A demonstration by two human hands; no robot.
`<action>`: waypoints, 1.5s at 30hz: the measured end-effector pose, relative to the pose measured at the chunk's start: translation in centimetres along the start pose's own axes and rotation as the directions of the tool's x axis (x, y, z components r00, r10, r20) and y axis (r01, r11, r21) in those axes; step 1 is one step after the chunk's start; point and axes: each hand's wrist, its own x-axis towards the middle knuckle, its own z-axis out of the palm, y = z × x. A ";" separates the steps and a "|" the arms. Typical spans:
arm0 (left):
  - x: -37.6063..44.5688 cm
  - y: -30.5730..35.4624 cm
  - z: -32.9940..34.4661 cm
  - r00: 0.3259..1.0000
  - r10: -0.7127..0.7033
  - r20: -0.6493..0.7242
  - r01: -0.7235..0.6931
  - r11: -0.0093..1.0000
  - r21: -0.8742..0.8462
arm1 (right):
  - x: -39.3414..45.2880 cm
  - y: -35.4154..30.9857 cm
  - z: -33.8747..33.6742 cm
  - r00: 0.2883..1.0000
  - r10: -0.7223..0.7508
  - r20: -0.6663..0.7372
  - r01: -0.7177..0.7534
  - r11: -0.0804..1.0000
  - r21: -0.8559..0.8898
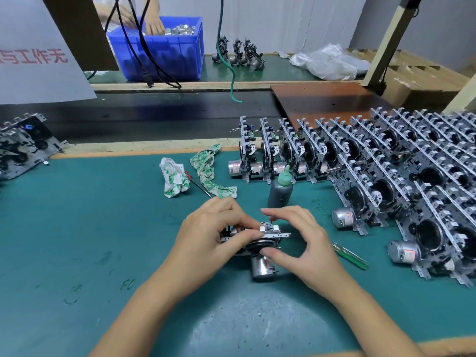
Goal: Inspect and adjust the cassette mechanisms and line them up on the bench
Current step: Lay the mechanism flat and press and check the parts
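Note:
A cassette mechanism (266,264) with a silver motor at its near end stands on the green bench mat (77,228) in the middle. My left hand (213,233) grips its top edge, fingers curled over the metal frame. My right hand (301,240) holds it from the right, thumb under the flywheel and index finger over the top. Much of the mechanism is hidden by both hands. Several finished mechanisms (386,176) stand upright in rows on the right side of the bench.
A dark squeeze bottle with a green tip (280,189) stands just beyond my hands. Crumpled cloths (175,180) and a thin tool lie further left, a green-handled screwdriver (353,257) lies right. Another mechanism (23,145) rests far left. Across the belt, another person's hand reaches into a blue bin (159,50).

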 end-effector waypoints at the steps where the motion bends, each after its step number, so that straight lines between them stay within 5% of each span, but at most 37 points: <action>1: 0.0 0.0 0.0 1.000 0.000 0.001 0.000 1.000 -0.001 | 0.1 -0.1 0.2 1.000 0.007 0.019 -0.008 0.999 0.054; 8: -0.1 0.1 -0.1 1.000 -0.003 0.004 0.003 1.000 -0.016 | 0.8 -0.3 0.3 0.994 0.056 0.094 -0.080 0.959 0.272; 18: 0.1 -0.1 0.1 1.000 0.014 0.002 -0.014 1.000 -0.006 | 1.0 -0.1 0.4 0.990 0.087 0.110 -0.118 0.942 0.314; 22: 0.0 -0.2 0.1 1.000 0.006 0.002 -0.006 1.000 -0.007 | 0.5 -0.1 0.2 0.993 0.067 0.093 -0.086 0.972 0.221; 28: 0.1 -0.1 0.1 1.000 -0.003 -0.011 0.003 1.000 0.010 | -0.4 0.6 -0.8 0.985 -0.157 -0.070 0.120 0.919 -0.375; 35: 0.0 0.0 0.1 1.000 -0.005 -0.015 0.005 1.000 0.019 | -0.5 1.0 -0.8 0.987 -0.154 -0.045 0.124 0.910 -0.396; 45: 0.1 0.0 -1.1 0.994 0.101 0.037 -0.103 0.993 0.060 | -0.6 0.5 -1.2 0.994 -0.025 -0.105 0.012 0.992 -0.130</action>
